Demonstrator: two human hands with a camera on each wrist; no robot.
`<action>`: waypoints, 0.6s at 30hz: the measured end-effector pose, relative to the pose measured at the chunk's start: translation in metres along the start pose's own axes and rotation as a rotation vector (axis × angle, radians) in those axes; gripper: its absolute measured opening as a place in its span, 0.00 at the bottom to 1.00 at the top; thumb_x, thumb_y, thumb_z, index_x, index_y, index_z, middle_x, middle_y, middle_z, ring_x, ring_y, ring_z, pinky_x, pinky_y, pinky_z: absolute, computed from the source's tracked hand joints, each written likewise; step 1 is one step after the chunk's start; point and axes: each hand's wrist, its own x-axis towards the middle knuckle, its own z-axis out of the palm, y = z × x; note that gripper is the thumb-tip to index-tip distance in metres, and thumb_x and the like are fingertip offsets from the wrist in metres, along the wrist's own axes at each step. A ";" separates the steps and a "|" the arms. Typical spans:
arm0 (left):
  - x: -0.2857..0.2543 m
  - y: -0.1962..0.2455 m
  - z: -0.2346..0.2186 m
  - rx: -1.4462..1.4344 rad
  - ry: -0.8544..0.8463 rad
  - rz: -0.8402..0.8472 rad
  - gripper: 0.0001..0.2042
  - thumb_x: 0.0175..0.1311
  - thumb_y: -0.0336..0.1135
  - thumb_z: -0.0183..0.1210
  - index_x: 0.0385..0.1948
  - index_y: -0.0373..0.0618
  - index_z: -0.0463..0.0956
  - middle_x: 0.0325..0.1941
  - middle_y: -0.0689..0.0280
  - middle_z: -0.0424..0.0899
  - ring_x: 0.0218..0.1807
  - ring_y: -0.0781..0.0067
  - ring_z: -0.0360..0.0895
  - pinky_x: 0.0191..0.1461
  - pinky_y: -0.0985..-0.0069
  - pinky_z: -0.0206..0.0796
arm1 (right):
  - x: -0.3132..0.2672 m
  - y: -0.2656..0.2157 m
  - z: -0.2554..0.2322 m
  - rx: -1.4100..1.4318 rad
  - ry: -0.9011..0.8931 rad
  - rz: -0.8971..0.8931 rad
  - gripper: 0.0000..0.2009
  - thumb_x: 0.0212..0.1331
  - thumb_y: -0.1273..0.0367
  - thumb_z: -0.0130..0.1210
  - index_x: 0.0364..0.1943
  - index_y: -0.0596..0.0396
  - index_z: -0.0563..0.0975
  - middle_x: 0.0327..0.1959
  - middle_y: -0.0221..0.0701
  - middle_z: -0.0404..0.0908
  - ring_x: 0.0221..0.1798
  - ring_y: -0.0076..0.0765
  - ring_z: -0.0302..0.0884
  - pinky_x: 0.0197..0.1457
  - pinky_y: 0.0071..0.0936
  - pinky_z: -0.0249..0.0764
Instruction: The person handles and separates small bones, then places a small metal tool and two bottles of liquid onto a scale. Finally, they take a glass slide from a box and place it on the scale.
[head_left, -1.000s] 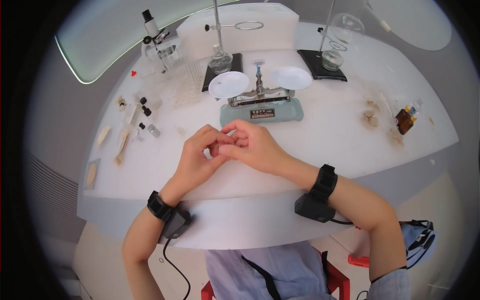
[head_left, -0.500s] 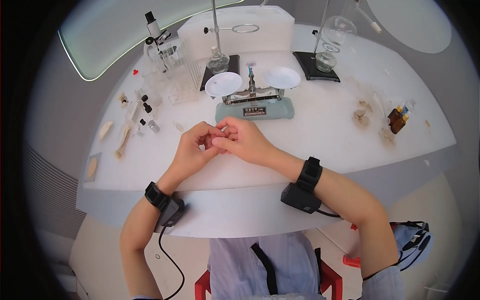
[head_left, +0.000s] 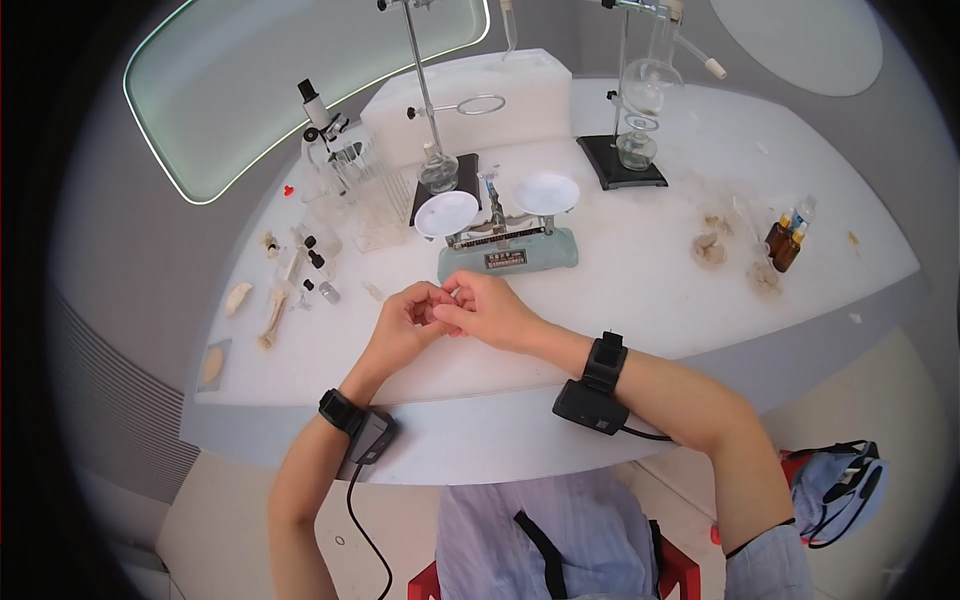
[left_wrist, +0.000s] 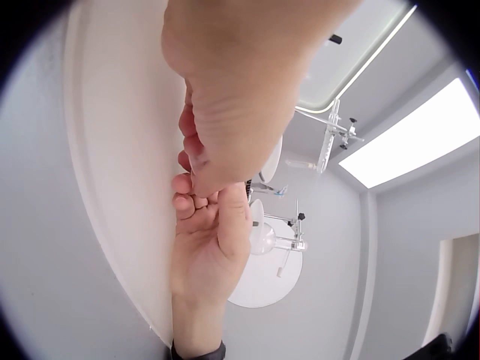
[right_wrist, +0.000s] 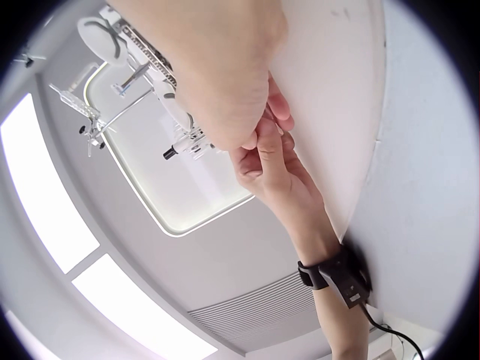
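Note:
In the head view my left hand (head_left: pixel 402 330) and right hand (head_left: pixel 492 312) meet at their fingertips, low over the white table in front of the balance (head_left: pixel 510 255). Fingers and thumbs of both are curled inward around a small clear piece (left_wrist: pixel 199 160), of which only a glossy bit shows between the fingers in the left wrist view. Most of it is hidden, and I cannot tell its kind. From the right wrist, the left hand (right_wrist: pixel 289 187) has its thumb up against the right hand's fingers. The balance, with two white pans, stands just beyond the hands.
Behind the balance are two black-based stands (head_left: pixel 622 165) with glass flasks. A microscope (head_left: pixel 318 120) and glassware rack (head_left: pixel 378 210) stand back left. Small bottles (head_left: pixel 328 292) and a bone (head_left: pixel 272 322) lie at left; brown bottles (head_left: pixel 785 248) stand at right.
The head view has tilted upward, so more of the stands and wall shows. Both hands keep together at the same spot before the balance, their fingers shifting only slightly.

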 end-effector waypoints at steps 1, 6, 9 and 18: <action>0.001 0.000 -0.002 0.006 0.003 0.006 0.08 0.62 0.22 0.64 0.39 0.35 0.75 0.38 0.64 0.82 0.40 0.77 0.83 0.45 0.81 0.75 | 0.001 0.000 0.001 -0.001 -0.001 -0.009 0.14 0.61 0.67 0.61 0.42 0.65 0.74 0.27 0.38 0.84 0.28 0.28 0.84 0.31 0.23 0.75; -0.002 0.001 -0.002 0.044 -0.006 0.010 0.08 0.61 0.22 0.63 0.40 0.35 0.76 0.39 0.63 0.83 0.40 0.76 0.83 0.47 0.80 0.74 | 0.000 0.003 0.003 0.049 0.010 -0.015 0.16 0.59 0.65 0.62 0.42 0.65 0.75 0.27 0.38 0.83 0.29 0.28 0.83 0.32 0.25 0.75; -0.007 0.004 -0.001 0.047 0.017 0.013 0.09 0.61 0.24 0.64 0.41 0.35 0.76 0.39 0.62 0.83 0.41 0.75 0.83 0.48 0.79 0.74 | -0.001 0.004 0.003 0.071 0.003 -0.017 0.16 0.58 0.65 0.63 0.42 0.64 0.75 0.27 0.38 0.84 0.29 0.29 0.83 0.32 0.26 0.75; -0.015 -0.003 -0.011 0.116 0.095 0.086 0.08 0.61 0.26 0.66 0.40 0.39 0.78 0.35 0.72 0.79 0.34 0.86 0.69 0.40 0.84 0.64 | -0.001 -0.004 0.001 -0.052 0.015 -0.003 0.17 0.58 0.63 0.63 0.42 0.63 0.76 0.28 0.38 0.84 0.29 0.31 0.82 0.32 0.28 0.75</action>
